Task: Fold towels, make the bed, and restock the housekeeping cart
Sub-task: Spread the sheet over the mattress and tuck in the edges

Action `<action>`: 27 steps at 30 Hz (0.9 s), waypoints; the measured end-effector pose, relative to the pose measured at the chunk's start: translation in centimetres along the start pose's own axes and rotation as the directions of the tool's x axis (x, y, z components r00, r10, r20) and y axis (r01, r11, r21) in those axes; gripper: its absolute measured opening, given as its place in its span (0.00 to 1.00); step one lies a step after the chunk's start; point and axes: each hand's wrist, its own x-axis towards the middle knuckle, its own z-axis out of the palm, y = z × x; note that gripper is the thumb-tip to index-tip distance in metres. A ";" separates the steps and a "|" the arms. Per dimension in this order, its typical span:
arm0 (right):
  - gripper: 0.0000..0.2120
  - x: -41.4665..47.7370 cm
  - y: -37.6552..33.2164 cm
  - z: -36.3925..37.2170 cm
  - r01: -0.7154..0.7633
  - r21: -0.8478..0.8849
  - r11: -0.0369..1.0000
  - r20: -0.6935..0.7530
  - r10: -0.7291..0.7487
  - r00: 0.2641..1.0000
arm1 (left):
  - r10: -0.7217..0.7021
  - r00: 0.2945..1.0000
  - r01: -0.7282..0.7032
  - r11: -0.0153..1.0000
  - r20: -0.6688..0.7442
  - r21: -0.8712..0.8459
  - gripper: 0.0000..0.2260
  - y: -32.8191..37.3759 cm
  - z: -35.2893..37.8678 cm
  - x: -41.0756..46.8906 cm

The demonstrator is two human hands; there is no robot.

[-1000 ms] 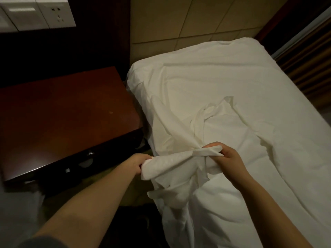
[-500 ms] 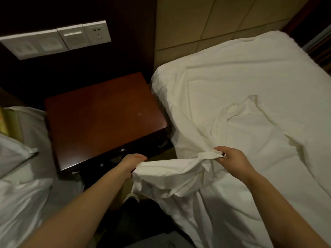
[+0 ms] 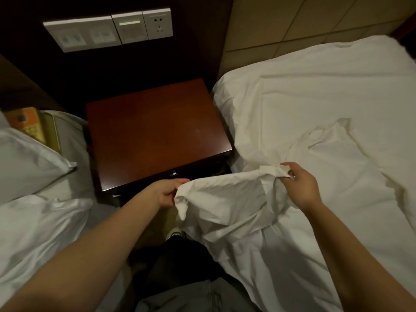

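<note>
Now, at the gap between two beds: person stands facing the nightstand (image 3: 157, 136), legs and one shoe (image 3: 175, 233) visible below.

Left hand (image 3: 166, 192) grips a bunch of the loose white sheet (image 3: 225, 199), fingers curled round the cloth. Right hand (image 3: 301, 188) pinches a small folded tab of the same edge between thumb and fingers. The hands are apart, so the hem hangs between them, sagging a little. Likely purpose: finding the edge and a corner before spreading.

Rest of the sheet trails off to the right and lies crumpled across the right bed (image 3: 337, 75), which is already covered in white and wrinkled. Holding the hem lifted, off the bed's near edge, keeps the cloth clear of the floor and lets the weight pull the creases out.

Left bed carries a pillow (image 3: 29, 163), well apart from the work. Switch panel (image 3: 108, 30) on the dark wall above the nightstand.

Judgement: bed-making step, early; sheet not yet laid flat
</note>
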 end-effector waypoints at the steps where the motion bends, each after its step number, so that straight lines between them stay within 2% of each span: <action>1: 0.13 -0.1 -0.2 0.0 0.002 -0.001 1.000 -0.014 -0.002 1.000 | 0.017 1.000 -0.016 0.998 0.018 -0.054 0.20 0.1 0.2 -0.2; 7: 0.26 -1.7 -1.3 1.5 0.013 -0.014 1.000 -0.060 -0.014 0.998 | 0.056 0.998 -0.052 0.966 0.008 -0.253 0.15 -0.2 1.1 -1.2; 9: 0.26 -2.4 -1.1 2.2 0.016 0.030 0.999 -0.102 -0.013 0.995 | 0.042 0.999 -0.036 0.955 0.014 -0.294 0.14 -0.7 1.1 -1.0; 11: 0.21 -2.9 -0.7 2.7 0.023 0.039 0.999 -0.118 -0.018 0.993 | 0.039 0.999 -0.029 0.954 0.028 -0.300 0.14 -1.2 1.2 -1.1; 12: 0.18 -3.2 -0.6 3.0 0.028 0.015 1.000 -0.071 -0.026 0.997 | 0.035 0.999 -0.025 0.956 0.031 -0.292 0.14 -1.4 1.1 -1.3; 14: 0.14 -4.0 -0.2 4.0 0.040 -0.035 0.999 0.138 -0.035 0.990 | 0.023 0.999 -0.015 0.954 0.025 -0.298 0.15 -1.7 0.8 -1.6; 16: 0.11 -5.1 0.0 5.6 0.071 -0.123 0.990 0.376 -0.020 0.927 | 0.013 1.000 -0.007 0.953 0.018 -0.304 0.15 -2.0 0.4 -1.6; 19: 0.11 -6.9 -0.6 8.5 0.234 -0.258 0.938 0.559 -0.052 0.827 | -0.003 0.999 0.014 0.956 0.037 -0.293 0.13 -2.2 0.0 -2.2; 23: 0.25 -9.5 -2.6 11.8 0.314 -0.200 0.928 0.606 -0.134 0.784 | -0.018 0.998 0.036 0.953 0.062 -0.301 0.14 -2.1 -0.4 -2.3; 25: 0.28 -10.1 -3.8 13.4 0.323 -0.179 0.930 0.543 -0.180 0.820 | -0.008 0.996 0.031 0.960 0.084 -0.277 0.19 -2.2 -0.1 -2.5; 27: 0.26 -9.9 -4.4 14.8 0.337 -0.235 0.912 0.448 -0.206 0.870 | -0.003 0.995 0.030 0.964 0.102 -0.264 0.19 -2.3 0.3 -2.9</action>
